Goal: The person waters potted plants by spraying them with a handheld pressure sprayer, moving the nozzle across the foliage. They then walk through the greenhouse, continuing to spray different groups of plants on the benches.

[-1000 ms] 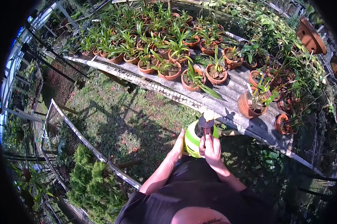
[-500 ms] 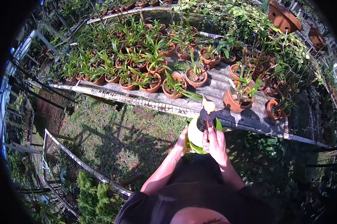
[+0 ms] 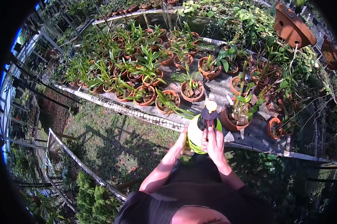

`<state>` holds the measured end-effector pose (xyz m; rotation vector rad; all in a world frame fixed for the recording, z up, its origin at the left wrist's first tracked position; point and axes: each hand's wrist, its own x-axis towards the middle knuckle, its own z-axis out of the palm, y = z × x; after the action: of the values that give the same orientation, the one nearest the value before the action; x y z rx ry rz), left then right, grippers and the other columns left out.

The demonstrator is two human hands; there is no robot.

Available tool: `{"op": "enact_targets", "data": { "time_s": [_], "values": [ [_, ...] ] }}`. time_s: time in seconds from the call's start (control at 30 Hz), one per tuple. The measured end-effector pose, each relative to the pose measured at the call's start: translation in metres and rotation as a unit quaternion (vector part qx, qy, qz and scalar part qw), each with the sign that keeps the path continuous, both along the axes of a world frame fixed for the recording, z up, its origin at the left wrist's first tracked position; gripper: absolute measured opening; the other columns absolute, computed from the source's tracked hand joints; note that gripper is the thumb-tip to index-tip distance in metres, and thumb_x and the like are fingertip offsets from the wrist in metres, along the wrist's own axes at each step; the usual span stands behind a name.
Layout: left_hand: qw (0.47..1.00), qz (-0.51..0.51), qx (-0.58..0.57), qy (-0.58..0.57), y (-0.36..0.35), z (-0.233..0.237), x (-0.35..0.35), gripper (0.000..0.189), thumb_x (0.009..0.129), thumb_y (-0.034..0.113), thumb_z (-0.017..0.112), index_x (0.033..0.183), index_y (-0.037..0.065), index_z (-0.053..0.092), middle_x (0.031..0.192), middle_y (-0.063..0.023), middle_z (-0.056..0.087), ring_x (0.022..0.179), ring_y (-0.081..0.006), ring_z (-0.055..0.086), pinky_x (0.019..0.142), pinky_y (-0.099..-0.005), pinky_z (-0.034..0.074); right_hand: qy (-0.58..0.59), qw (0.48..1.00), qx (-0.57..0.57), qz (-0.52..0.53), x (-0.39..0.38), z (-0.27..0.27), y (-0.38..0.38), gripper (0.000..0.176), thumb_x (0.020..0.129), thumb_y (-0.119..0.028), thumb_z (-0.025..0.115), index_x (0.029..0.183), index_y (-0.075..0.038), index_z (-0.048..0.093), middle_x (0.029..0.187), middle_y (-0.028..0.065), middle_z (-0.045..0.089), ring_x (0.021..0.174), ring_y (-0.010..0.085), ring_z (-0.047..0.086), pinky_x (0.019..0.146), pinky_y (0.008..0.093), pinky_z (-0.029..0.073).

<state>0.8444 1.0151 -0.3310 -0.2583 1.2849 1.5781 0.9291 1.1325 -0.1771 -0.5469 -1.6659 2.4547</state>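
Observation:
A pressure spray bottle [image 3: 194, 135], bright green and white with a black collar and pale yellow nozzle, is held upright in front of my body. My right hand [image 3: 213, 145] is closed around its black and red handle. From the left side, my left hand [image 3: 182, 142] grips the bottle's body, its fingertips hidden behind it. Just beyond the nozzle are potted plants in terracotta: a tall-stemmed one [image 3: 235, 118] to the right, one with long drooping leaves [image 3: 167, 102] to the left, and a small one [image 3: 192, 90] straight ahead.
A grey corrugated bench [image 3: 220, 89] carries many more terracotta pots. Its pale edge [image 3: 138, 112] crosses in front of me. A hanging clay planter [image 3: 293, 26] is at upper right. At lower left stand a white-framed mesh panel [image 3: 82, 170] and a green shrub [image 3: 94, 194].
The view has shifted closer to the bench, so the pots on the right sit lower and look larger. Both hands keep their hold on the spray bottle.

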Motion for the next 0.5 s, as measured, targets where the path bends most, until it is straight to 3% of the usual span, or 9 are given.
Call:
{"op": "enact_targets", "data": {
  "time_s": [0.13,0.27,0.3,0.5],
  "values": [
    [1.000,0.003,-0.006,-0.007,0.038,0.019,-0.015,0.085,0.084,0.074,0.024,0.138,0.011,0.037,0.127,-0.0171,0.051,0.104,-0.0323,0.055,0.083,-0.0495,0.044,-0.003,1.000,-0.018,-0.008,-0.021,0.004,0.039,0.033,0.100,-0.028,0.037,0.078,-0.005,0.046,0.054,-0.0019,0.041,0.042,0.0054,0.037,0.041,0.0207,0.032],
    [1.000,0.010,-0.017,-0.005,0.056,0.006,-0.023,0.084,0.084,0.073,0.026,0.139,0.010,0.035,0.131,-0.0198,0.047,0.105,-0.0353,0.055,0.083,-0.0515,0.045,-0.012,0.999,-0.034,0.002,-0.035,-0.002,0.067,0.031,0.099,-0.026,0.037,0.078,-0.005,0.046,0.054,-0.0021,0.040,0.042,0.0054,0.037,0.040,0.0209,0.031],
    [0.999,0.002,-0.033,-0.025,0.060,0.020,-0.022,0.071,0.091,0.060,0.014,0.139,0.012,0.034,0.133,-0.0147,0.048,0.118,-0.0321,0.049,0.092,-0.0625,0.035,-0.012,0.999,-0.039,0.013,-0.038,-0.004,0.072,0.031,0.099,-0.026,0.037,0.078,-0.005,0.046,0.054,-0.0023,0.040,0.042,0.0054,0.037,0.040,0.0209,0.031],
    [0.996,0.024,-0.068,-0.053,0.063,0.017,-0.016,0.070,0.090,0.061,0.015,0.136,0.014,0.039,0.127,-0.0144,0.052,0.115,-0.0318,0.051,0.086,-0.0623,0.040,-0.025,0.996,-0.065,0.062,-0.046,-0.016,0.087,0.030,0.099,-0.025,0.038,0.078,-0.005,0.045,0.055,-0.0036,0.039,0.042,0.0043,0.036,0.039,0.0204,0.029]
  ]
}}
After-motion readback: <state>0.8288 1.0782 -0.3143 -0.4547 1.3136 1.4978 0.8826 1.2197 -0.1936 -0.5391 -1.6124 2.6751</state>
